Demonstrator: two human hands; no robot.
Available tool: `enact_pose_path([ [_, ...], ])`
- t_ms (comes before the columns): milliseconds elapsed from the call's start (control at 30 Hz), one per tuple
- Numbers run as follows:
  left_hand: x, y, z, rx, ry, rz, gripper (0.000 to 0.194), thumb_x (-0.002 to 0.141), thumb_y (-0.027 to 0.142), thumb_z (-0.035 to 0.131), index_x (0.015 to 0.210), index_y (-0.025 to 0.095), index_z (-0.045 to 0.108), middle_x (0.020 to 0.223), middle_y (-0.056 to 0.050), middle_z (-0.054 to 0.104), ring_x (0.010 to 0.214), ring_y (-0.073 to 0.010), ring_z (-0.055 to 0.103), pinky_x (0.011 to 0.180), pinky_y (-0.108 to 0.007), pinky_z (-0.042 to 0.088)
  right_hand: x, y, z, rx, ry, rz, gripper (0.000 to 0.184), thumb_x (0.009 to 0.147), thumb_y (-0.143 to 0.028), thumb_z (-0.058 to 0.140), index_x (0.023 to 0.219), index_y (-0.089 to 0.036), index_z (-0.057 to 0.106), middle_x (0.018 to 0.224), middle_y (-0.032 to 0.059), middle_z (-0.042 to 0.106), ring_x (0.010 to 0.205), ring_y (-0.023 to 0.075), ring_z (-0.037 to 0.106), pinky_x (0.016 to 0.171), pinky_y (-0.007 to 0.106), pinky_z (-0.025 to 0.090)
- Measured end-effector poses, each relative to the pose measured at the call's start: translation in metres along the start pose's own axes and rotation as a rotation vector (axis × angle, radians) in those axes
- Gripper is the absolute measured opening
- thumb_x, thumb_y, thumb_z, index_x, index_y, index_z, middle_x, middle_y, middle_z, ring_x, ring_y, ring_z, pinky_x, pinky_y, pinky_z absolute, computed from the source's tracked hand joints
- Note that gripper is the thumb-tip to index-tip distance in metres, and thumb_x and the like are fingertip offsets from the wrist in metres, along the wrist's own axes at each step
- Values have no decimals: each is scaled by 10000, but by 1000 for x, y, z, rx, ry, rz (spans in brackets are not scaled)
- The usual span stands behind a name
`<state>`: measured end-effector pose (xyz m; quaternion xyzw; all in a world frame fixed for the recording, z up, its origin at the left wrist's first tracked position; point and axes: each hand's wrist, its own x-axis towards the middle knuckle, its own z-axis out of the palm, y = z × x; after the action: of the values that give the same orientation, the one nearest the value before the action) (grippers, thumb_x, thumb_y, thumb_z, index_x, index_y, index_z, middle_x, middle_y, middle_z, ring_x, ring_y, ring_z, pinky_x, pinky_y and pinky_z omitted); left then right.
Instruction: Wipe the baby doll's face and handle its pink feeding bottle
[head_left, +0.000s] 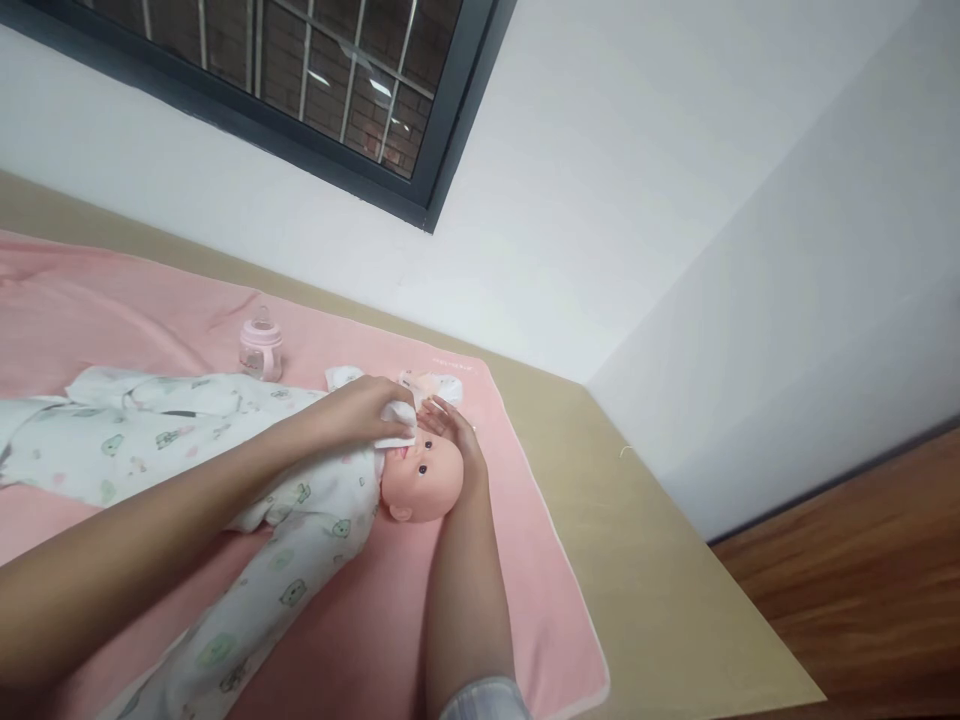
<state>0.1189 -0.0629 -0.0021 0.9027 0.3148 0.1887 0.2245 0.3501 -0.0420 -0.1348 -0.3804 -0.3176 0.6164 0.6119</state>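
Note:
A baby doll point(430, 488) in a white printed outfit point(315, 530) lies on its back on a pink blanket point(517, 560), its head toward the right. My left hand point(367, 408) pinches a folded white tissue point(397, 425) against the doll's face beside the mouth. Part of the tissue is hidden under the fingers. My right hand point(455, 428) rests along the far side of the doll's head, its fingers stretched out and bent a little. No object shows in it.
A pink-capped baby bottle point(261, 347) stands on the blanket beyond the doll's body. Small white items point(446, 388) lie past my hands, partly hidden. The tan tabletop point(645, 560) ends at the right; a white wall point(600, 180) and a barred window point(330, 80) stand behind.

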Motion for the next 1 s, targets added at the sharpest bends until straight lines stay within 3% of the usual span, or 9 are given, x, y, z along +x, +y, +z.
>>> enact_pose_path([
  [267, -1, 3, 6, -16, -76, 21, 188, 725, 314, 562, 796, 186, 681, 764, -21, 695, 730, -213, 622, 615, -265, 385, 3, 3, -5, 11, -30, -2, 332, 769, -362, 665, 1081, -248, 653, 1192, 24, 675, 1066, 201, 652, 1005, 398, 484],
  [833, 2, 1, 13, 58, 36, -26, 181, 753, 292, 545, 829, 200, 681, 875, -52, 726, 844, -248, 641, 689, -285, 406, -4, -3, 5, -25, -11, -29, 288, 776, -348, 657, 1034, -220, 672, 1092, 44, 719, 1024, 204, 658, 997, 384, 480],
  [1000, -1, 4, 5, 57, 68, -28, 183, 774, 311, 529, 821, 201, 668, 853, -38, 716, 822, -232, 638, 690, -280, 415, -3, -3, 5, -27, -1, -30, 280, 783, -356, 648, 1026, -218, 668, 1078, 45, 718, 1004, 202, 660, 985, 384, 483],
])
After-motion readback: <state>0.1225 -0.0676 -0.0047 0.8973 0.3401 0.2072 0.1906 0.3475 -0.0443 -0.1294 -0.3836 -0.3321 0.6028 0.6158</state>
